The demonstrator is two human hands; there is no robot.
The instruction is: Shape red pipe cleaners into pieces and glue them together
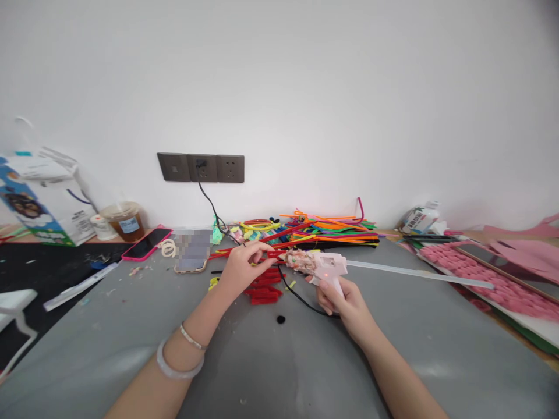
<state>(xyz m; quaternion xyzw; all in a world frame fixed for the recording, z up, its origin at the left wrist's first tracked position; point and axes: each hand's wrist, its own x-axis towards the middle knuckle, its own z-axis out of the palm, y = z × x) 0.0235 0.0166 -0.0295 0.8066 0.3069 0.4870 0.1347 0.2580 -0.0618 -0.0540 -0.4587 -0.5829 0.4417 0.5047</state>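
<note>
My right hand (347, 305) is wrapped around the grip of a pale pink hot glue gun (332, 267), whose small orange light is lit. A long translucent glue stick (419, 273) sticks out of its back. Clumps of dried residue coat the front, and the nozzle points left. My left hand (248, 265) is pinched at the fingertips on a small red fuzzy piece (275, 254), right at the nozzle; the exact contact is too small to tell. Below lie several folded red pipe cleaner pieces (265, 294). A black pompom (280, 319) rests nearer to me.
Colourful pipe cleaners (336, 230) are heaped by the wall. A black cord (212, 203) runs from the wall socket (201, 167) to the table. Two phones lie left, near a drink cup (126, 221) and a carton (48, 198). Pink braided material (471, 273) and a bottle (419, 218) are right.
</note>
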